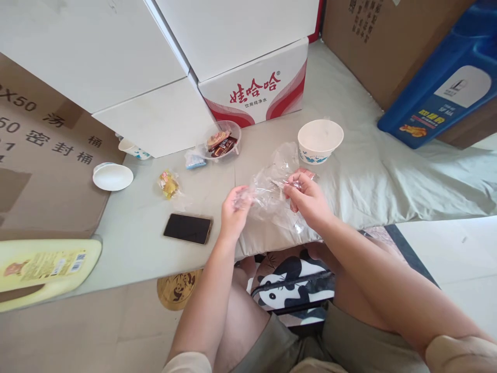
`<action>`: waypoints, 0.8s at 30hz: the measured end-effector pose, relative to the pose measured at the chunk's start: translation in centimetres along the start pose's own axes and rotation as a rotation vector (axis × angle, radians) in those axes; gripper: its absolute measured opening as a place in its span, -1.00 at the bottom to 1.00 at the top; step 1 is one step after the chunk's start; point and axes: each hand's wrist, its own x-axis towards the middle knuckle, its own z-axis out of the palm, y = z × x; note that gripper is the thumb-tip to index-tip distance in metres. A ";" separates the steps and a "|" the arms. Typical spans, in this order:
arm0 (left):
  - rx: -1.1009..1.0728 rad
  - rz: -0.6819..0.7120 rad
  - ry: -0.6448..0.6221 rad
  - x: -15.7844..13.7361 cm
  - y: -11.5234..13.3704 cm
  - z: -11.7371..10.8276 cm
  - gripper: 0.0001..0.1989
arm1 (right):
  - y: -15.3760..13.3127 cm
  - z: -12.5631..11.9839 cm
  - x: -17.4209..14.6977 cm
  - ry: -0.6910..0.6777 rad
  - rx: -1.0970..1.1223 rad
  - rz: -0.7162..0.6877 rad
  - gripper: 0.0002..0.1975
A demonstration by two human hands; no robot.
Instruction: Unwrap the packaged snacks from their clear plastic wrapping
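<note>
A crumpled clear plastic bag (267, 181) is stretched between my two hands above the cloth-covered surface. My left hand (236, 207) is closed on the bag's left side, the film bunched at its fingers. On the other side, my right hand (306, 196) pinches the bag's upper right part between thumb and fingers. A small reddish packet (308, 173) shows just behind the right fingers; whether it lies in the bag or beside it I cannot tell. Behind the right hand stands a white paper bowl (320, 142) with a blue pattern.
Left of the hands lie a black phone (188, 228), a yellow-wrapped snack (168, 184) and a blue packet (195, 159). A clear tub (235, 135) holds wrapped snacks. White cartons (256, 90) stand behind; a blue bottle (438, 77) leans at right, a yellow jug (50, 264) at left.
</note>
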 end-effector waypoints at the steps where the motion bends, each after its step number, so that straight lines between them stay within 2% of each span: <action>1: -0.042 -0.003 0.056 0.2 0.3 -0.1 -0.60 | 0.0 0.0 -0.1 -0.004 -0.006 0.006 -0.72; 3: -0.138 -0.048 0.074 0.6 1.1 -0.5 -0.61 | -0.1 0.0 -0.1 0.002 -0.009 0.005 -0.64; 5: -0.199 -0.113 0.004 0.8 1.9 -1.1 -0.57 | 0.0 -0.1 0.0 0.031 -0.002 -0.013 -0.59; 7: -0.229 -0.165 -0.062 0.7 2.4 -1.7 -0.53 | 0.1 -0.2 0.1 0.068 -0.008 -0.025 -0.60; 9: -0.229 -0.195 -0.058 0.6 2.5 -2.0 -0.58 | 0.1 -0.4 0.2 0.099 -0.025 -0.027 -0.64; 18: -0.064 -0.322 0.302 1.8 1.9 -2.9 -0.79 | 0.6 -0.5 0.1 0.141 -0.164 -0.135 -0.75; 24: -0.049 -0.232 0.306 2.0 1.9 -3.3 -0.74 | 1.0 -0.8 0.3 0.130 -0.209 -0.177 -0.86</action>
